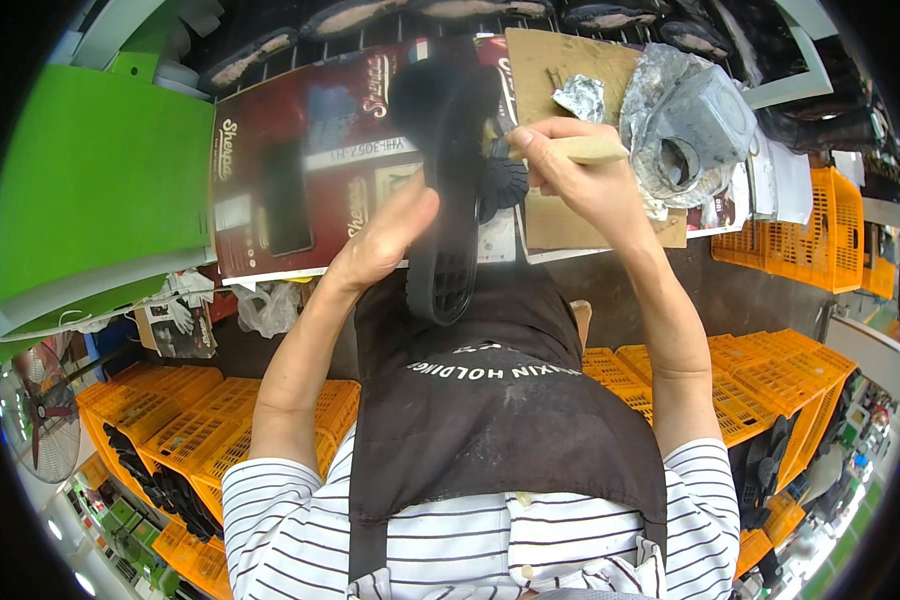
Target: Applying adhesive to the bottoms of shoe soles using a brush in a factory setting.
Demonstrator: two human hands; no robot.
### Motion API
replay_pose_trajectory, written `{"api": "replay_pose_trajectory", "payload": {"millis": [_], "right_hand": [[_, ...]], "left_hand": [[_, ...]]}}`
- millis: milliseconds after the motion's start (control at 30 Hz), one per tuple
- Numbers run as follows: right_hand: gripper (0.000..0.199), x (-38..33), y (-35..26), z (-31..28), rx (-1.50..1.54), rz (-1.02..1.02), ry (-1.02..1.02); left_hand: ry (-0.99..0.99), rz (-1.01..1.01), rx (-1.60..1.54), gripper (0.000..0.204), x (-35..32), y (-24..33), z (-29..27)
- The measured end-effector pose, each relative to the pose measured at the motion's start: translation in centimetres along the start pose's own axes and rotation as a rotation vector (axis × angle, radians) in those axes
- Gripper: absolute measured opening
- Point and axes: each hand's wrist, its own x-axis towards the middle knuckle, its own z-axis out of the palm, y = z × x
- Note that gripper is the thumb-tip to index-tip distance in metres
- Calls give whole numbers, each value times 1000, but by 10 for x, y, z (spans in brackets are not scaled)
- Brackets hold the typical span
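Brown cardboard sheet: the landmark for every place here (550,225); flat, matt and stained, with straight cut edges.
Black sole: just left of the cardboard sheet (445,225); its long axis runs away from the person, the near end over the dark apron (510,420), the far end blurred.
Sole and brush: the sole lies to the left of the brush (590,150), whose bristle end points at the sole's right edge; whether bristles and sole touch, I cannot tell.
Right hand: over the sheet's left part (575,180); thumb and fingers pinched round the brush handle, just beside the sole.
Left hand: left of the sheet, against the sole's left side (390,240), so the nearer hand; its fingers are blurred and partly hidden, and how far they close I cannot tell.
Sole's surface: dark and rubbery-looking; a grid of hollows at the near end, a ridged side wall.
Brush handle: pale, smooth, thickened toward its end.
Metal can: at the sheet's right edge (715,115); grey, angular, with a round opening, smeared and wrapped in crinkled clear plastic.
Crumpled foil: on the sheet's far part (582,98); silvery, sharply creased.
Maroon printed cardboard: left of the sheet (260,130); glossy and flat.
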Motion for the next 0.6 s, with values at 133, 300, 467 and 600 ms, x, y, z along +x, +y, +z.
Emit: {"api": "replay_pose_trajectory", "payload": {"millis": [133, 300, 467, 600], "right_hand": [[24, -10, -15, 11, -73, -110, -10], [17, -21, -23, 12, -141, -251, -52], [14, -29, -39, 5, -86, -56, -161], [12, -31, -30, -3, -90, -241, -265]], "left_hand": [[48, -6, 80, 62, 1, 3, -2], [91, 77, 52, 71, 7, 4, -4], [161, 161, 63, 72, 14, 9, -8], [92, 263, -8, 67, 19, 17, -17]]}}
